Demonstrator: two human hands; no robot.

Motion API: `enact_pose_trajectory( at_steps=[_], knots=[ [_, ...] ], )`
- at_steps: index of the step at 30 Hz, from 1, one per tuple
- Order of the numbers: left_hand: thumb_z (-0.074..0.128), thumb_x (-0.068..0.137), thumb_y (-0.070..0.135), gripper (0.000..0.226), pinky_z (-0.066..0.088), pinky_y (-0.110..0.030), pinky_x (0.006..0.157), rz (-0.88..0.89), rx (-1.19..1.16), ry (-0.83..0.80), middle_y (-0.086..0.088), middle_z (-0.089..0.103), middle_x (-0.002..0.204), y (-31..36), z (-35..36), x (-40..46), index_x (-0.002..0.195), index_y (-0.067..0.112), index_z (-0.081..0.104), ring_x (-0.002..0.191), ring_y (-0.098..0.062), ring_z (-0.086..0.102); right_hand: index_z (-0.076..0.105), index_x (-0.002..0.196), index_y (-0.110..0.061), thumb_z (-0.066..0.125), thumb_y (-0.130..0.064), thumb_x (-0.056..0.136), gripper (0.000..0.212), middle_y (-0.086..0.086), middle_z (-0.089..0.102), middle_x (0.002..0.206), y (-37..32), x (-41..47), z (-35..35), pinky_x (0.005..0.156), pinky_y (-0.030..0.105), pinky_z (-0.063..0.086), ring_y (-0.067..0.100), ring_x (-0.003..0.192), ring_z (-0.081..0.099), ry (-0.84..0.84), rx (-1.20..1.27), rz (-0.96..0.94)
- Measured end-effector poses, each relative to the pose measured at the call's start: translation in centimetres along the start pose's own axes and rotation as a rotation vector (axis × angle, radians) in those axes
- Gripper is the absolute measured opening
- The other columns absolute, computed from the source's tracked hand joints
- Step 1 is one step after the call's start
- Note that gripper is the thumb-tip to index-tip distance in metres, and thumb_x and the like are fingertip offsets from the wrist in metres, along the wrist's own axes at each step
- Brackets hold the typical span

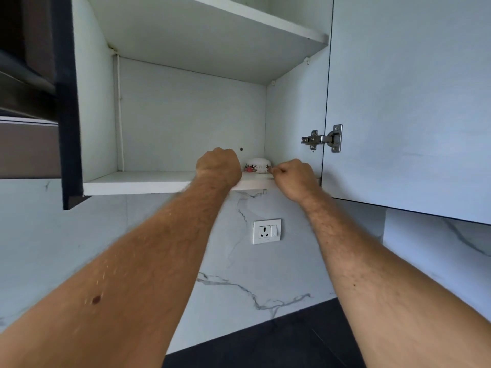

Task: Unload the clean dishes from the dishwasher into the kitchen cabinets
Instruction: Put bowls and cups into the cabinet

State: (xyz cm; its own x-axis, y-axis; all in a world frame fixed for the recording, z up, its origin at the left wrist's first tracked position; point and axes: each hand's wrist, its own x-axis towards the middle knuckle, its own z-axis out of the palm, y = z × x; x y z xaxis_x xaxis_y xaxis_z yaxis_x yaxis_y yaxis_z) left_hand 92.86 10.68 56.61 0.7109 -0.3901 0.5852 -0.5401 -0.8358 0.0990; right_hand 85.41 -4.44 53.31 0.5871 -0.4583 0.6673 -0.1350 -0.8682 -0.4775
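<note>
a white bowl (257,166) with a red flower pattern sits upside down on the lower shelf (138,181) of the open wall cabinet (186,115), just right of frame centre, near the right wall. the left hand (219,166) is beside it, fingers curled (whether they hold anything cannot be told). the right hand (293,177) pinches the bowl's right rim at the shelf's front edge. below on the marble wall sits a socket (266,231).
</note>
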Motion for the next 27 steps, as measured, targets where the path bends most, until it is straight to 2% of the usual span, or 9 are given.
enact_pose_trajectory(
  at_steps=[1, 3, 5, 8, 10, 15, 19, 22, 27],
  knots=[
    [0.05, 0.09, 0.007, 0.027, 0.045, -0.035, 0.077, -0.01, -0.023, 0.021, -0.013, 0.062, 0.113, 0.0, -0.2, -0.9, 0.114, 0.004, 0.062, 0.103, -0.03, 0.06, 0.076, 0.09, -0.016, 0.053, -0.028, 0.097, 0.027, 0.001, 0.067, 0.076, 0.0, -0.9, -0.5, 0.059, 0.019, 0.041, 0.024, 0.079, 0.063, 0.017, -0.008, -0.011],
    [0.052, 0.088, 0.007, 0.024, 0.048, -0.037, 0.078, 0.006, -0.028, 0.089, -0.012, 0.064, 0.108, 0.5, -0.4, -3.2, 0.11, 0.008, 0.063, 0.098, -0.029, 0.061, 0.076, 0.106, -0.019, 0.056, -0.03, 0.095, 0.026, 0.005, 0.074, 0.098, 0.1, -2.6, -1.3, 0.079, 0.025, 0.052, 0.025, 0.093, 0.067, 0.054, -0.02, -0.001],
    [0.054, 0.085, 0.007, 0.029, 0.047, -0.039, 0.083, 0.099, -0.008, 0.233, -0.008, 0.067, 0.103, 1.4, 0.2, -5.2, 0.111, 0.014, 0.065, 0.099, -0.027, 0.057, 0.073, 0.115, -0.017, 0.058, -0.029, 0.094, 0.029, 0.007, 0.073, 0.111, 0.4, -4.3, -2.3, 0.091, 0.029, 0.052, 0.025, 0.101, 0.067, 0.093, -0.054, -0.003],
    [0.054, 0.077, 0.01, 0.034, 0.042, -0.04, 0.092, 0.272, -0.002, 0.447, -0.003, 0.069, 0.103, 2.5, 1.4, -8.1, 0.108, 0.015, 0.067, 0.107, -0.028, 0.054, 0.073, 0.114, -0.015, 0.059, -0.022, 0.092, 0.028, 0.008, 0.074, 0.108, 1.3, -7.2, -4.1, 0.089, 0.029, 0.054, 0.026, 0.096, 0.068, 0.126, -0.119, -0.02],
    [0.051, 0.073, 0.01, 0.039, 0.041, -0.038, 0.092, 0.305, -0.036, 0.501, -0.002, 0.07, 0.104, 3.2, 1.4, -9.6, 0.107, 0.016, 0.069, 0.106, -0.027, 0.055, 0.075, 0.11, -0.014, 0.058, -0.017, 0.09, 0.026, 0.008, 0.074, 0.104, 1.9, -9.0, -5.6, 0.087, 0.03, 0.055, 0.027, 0.095, 0.068, 0.139, -0.142, -0.011],
    [0.05, 0.076, 0.012, 0.047, 0.04, -0.037, 0.1, 0.273, -0.203, 0.321, -0.001, 0.055, 0.133, 5.6, 1.1, -14.2, 0.121, 0.017, 0.064, 0.122, -0.024, 0.048, 0.075, 0.109, -0.018, 0.057, -0.018, 0.091, 0.026, 0.005, 0.073, 0.111, 3.3, -14.2, -9.2, 0.088, 0.037, 0.056, 0.026, 0.104, 0.065, 0.11, -0.197, 0.042],
    [0.049, 0.078, 0.009, 0.055, 0.043, -0.038, 0.1, 0.228, -0.342, 0.152, 0.001, 0.052, 0.138, 7.5, 1.6, -19.9, 0.132, 0.018, 0.057, 0.126, -0.022, 0.048, 0.076, 0.102, -0.021, 0.057, -0.019, 0.088, 0.023, 0.004, 0.075, 0.104, 4.7, -19.3, -11.5, 0.085, 0.04, 0.058, 0.027, 0.098, 0.068, 0.082, -0.264, 0.036],
    [0.049, 0.082, 0.011, 0.054, 0.046, -0.039, 0.097, 0.219, -0.375, 0.09, 0.0, 0.051, 0.139, 8.9, 0.9, -23.5, 0.136, 0.016, 0.052, 0.124, -0.023, 0.051, 0.076, 0.101, -0.019, 0.057, -0.018, 0.088, 0.023, 0.003, 0.075, 0.103, 5.1, -22.7, -13.0, 0.085, 0.038, 0.057, 0.028, 0.097, 0.068, 0.051, -0.332, 0.034],
    [0.048, 0.085, 0.009, 0.059, 0.036, -0.037, 0.112, 0.284, -0.404, 0.072, -0.003, 0.042, 0.151, 10.1, 0.1, -28.4, 0.144, 0.012, 0.045, 0.14, -0.022, 0.038, 0.076, 0.106, -0.018, 0.057, -0.017, 0.091, 0.023, 0.003, 0.075, 0.105, 5.0, -27.4, -15.2, 0.088, 0.032, 0.055, 0.024, 0.098, 0.067, 0.061, -0.359, 0.042]
  ],
)
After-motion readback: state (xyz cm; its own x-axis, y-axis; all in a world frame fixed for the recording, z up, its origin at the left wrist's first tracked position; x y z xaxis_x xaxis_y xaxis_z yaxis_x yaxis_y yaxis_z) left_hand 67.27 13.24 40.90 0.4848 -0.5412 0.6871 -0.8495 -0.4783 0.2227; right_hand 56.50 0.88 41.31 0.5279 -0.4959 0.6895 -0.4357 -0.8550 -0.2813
